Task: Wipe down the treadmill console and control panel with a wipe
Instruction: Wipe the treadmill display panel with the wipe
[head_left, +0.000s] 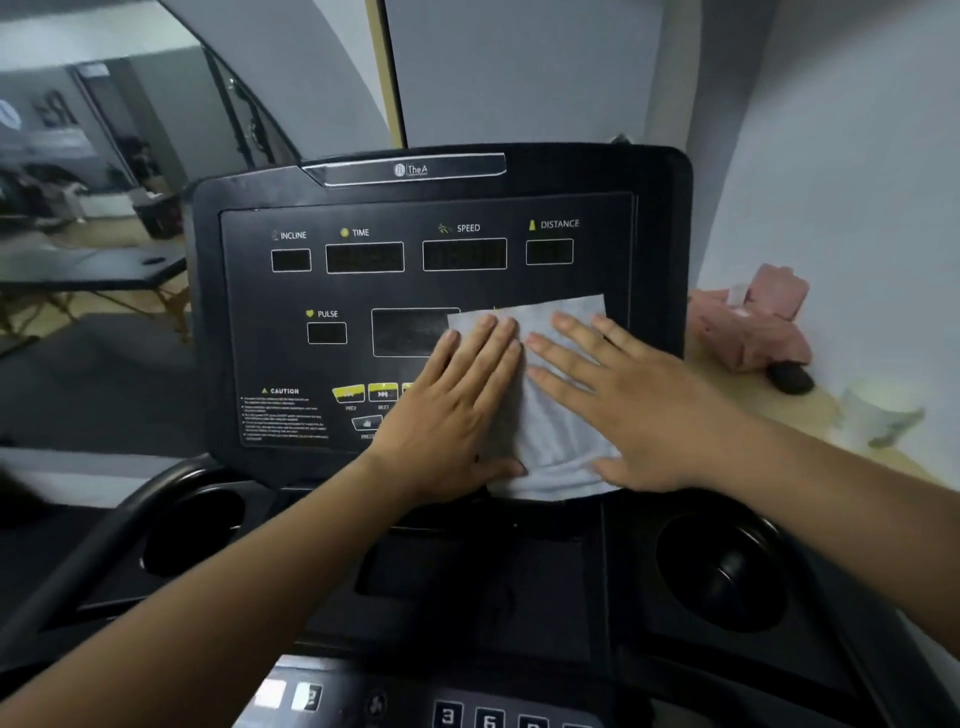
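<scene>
The black treadmill console (363, 291) faces me, with dark display windows labelled incline, time, speed, distance and pulse. A white wipe (545, 431) lies spread flat on the lower right of the display panel. My left hand (457, 410) presses on the wipe's left part with straight fingers. My right hand (623, 405) lies flat on its right part, fingers spread and pointing up-left. The wipe covers some yellow buttons (363, 392) and part of the centre window. The lower control panel (467, 712) with number keys shows at the bottom edge.
Two round cup holders sit in the console tray, one at the left (195, 530) and one at the right (722, 571). A pink cloth (753, 322) and a white cup (872, 415) rest on a wooden surface to the right. A mirror reflects the room at left.
</scene>
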